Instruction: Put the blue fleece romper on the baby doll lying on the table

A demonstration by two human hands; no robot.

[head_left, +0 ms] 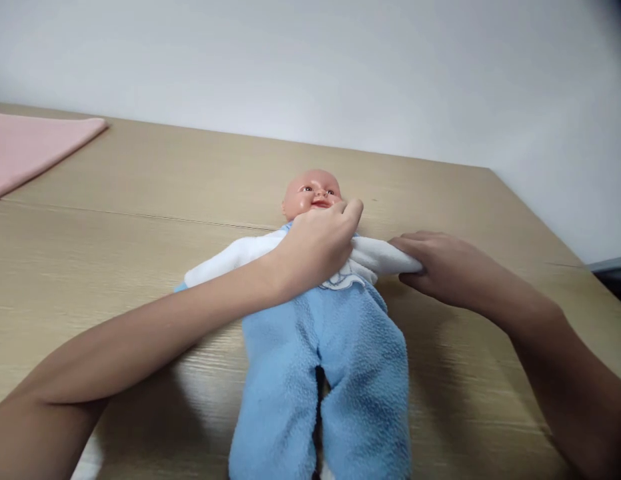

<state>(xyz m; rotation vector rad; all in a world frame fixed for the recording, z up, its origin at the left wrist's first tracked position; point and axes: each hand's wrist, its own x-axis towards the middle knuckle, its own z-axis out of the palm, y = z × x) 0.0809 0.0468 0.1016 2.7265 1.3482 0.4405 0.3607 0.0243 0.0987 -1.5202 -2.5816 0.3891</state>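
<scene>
A baby doll [313, 185] lies on its back on the wooden table, its head toward the wall. It wears a fleece outfit [285, 347] with light blue trousers and a white top. My left hand [317, 243] reaches across the doll's chest, fingers curled at the top by the neck and shoulder; its fingertips are partly hidden. On the right side of the picture, the white sleeve [383, 257] is stretched outward, and my right hand [433, 263] grips its end between thumb and fingers. The other sleeve [225, 260] lies out to the left, with a blue cuff.
A folded pink cloth [35, 147] lies at the table's far left. The wooden table [140, 267] ends at a white wall [290, 73] behind and at an edge on the right. A dark object [613, 270] shows beyond that right edge.
</scene>
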